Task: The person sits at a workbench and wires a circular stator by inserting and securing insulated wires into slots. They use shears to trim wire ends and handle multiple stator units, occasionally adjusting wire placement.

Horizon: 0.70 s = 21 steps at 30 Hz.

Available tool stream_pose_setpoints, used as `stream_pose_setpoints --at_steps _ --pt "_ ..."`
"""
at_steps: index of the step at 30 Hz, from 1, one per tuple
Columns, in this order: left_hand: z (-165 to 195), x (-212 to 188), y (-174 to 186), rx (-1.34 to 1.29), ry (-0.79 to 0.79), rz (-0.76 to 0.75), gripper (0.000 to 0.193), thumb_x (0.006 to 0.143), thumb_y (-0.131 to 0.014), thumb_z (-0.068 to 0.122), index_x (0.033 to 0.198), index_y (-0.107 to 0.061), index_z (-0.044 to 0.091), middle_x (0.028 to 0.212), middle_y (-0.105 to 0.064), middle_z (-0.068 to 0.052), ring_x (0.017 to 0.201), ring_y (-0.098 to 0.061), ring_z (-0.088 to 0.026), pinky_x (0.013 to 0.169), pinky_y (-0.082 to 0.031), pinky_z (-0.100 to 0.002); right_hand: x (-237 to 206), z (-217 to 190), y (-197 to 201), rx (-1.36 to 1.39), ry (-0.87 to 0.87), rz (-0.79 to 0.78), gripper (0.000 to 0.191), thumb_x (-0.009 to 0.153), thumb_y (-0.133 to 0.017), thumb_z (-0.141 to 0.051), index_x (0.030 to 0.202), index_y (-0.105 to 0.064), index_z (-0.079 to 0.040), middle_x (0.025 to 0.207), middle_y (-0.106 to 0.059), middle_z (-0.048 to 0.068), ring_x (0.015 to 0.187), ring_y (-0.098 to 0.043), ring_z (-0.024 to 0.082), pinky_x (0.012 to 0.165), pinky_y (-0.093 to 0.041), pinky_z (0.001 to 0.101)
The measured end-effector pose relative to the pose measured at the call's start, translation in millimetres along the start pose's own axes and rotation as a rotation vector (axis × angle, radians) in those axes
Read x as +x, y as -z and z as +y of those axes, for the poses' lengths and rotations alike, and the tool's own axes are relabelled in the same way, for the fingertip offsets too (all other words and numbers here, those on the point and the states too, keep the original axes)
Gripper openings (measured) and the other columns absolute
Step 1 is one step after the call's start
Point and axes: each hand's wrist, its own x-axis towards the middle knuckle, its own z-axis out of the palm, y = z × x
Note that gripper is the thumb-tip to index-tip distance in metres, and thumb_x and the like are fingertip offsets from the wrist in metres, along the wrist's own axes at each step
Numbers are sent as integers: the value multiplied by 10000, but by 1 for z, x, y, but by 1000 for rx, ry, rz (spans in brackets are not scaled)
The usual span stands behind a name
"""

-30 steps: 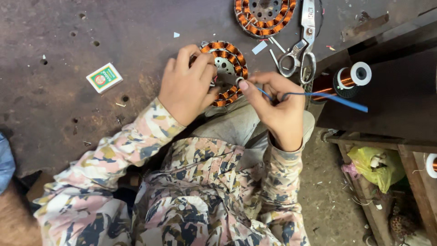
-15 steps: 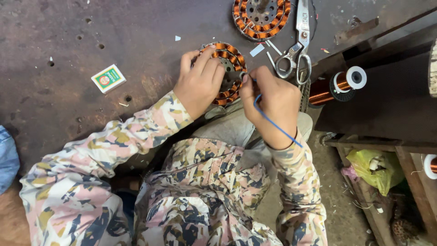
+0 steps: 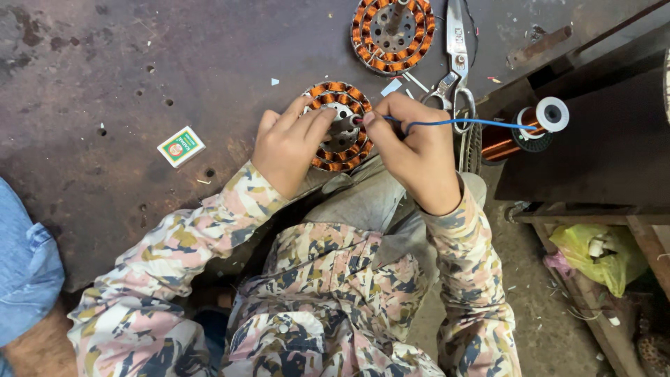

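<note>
A round stator (image 3: 340,124) wound with copper coils lies at the near edge of the dark metal worktop (image 3: 139,84). My left hand (image 3: 286,143) rests on its left side and holds it down, fingers reaching toward its hub. My right hand (image 3: 415,150) pinches a thin blue wire (image 3: 460,123) at the hub; the wire runs off to the right toward a spool of copper wire (image 3: 530,129).
A second copper-wound stator (image 3: 392,31) lies further back, with large scissors (image 3: 455,63) beside it. A small green and white box (image 3: 181,146) sits at left. Someone's blue sleeve (image 3: 24,272) shows at the left edge. A yellow-green bag (image 3: 604,251) lies on a low shelf at right.
My right hand has lifted from beside the stator up to its hub. The blue wire, which hung down over my wrist, now stretches out to the right. The left hand stays on the stator.
</note>
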Motion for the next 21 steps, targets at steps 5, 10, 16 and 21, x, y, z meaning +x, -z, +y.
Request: stream_pose_setpoints --at_steps 5,10,16,21 --pt "5 -1 -3 67 8 59 254 921 -641 103 1163 -718 88 1232 -708 -41 1297 -598 -246 841 -445 -375 0 -6 2 28 -44 -7 202 1011 -671 -105 842 -638 1 626 -498 -53 587 -373 2 508 -283 233" --pt "8 -1 -2 38 82 61 210 892 -652 107 1091 -720 100 1150 -713 -2 1233 -622 -215 777 -437 -367 -7 -14 0 -23 31 -23 188 1019 -665 -91 860 -635 5 641 -487 -59 598 -379 5 521 -306 230" --pt "6 7 15 -43 117 7 273 832 -695 168 1094 -749 112 1092 -704 19 1113 -629 -188 730 -479 -364 -1 -16 0 15 -39 -23 189 1023 -660 -99 866 -651 6 626 -480 -46 585 -369 22 511 -289 241" --pt "2 11 22 -13 114 15 308 789 -671 93 1076 -763 154 1100 -701 51 1094 -630 -215 779 -575 -336 -3 -22 1 -8 51 -59 163 1023 -658 -82 888 -646 9 677 -566 -34 611 -454 31 550 -369 230"
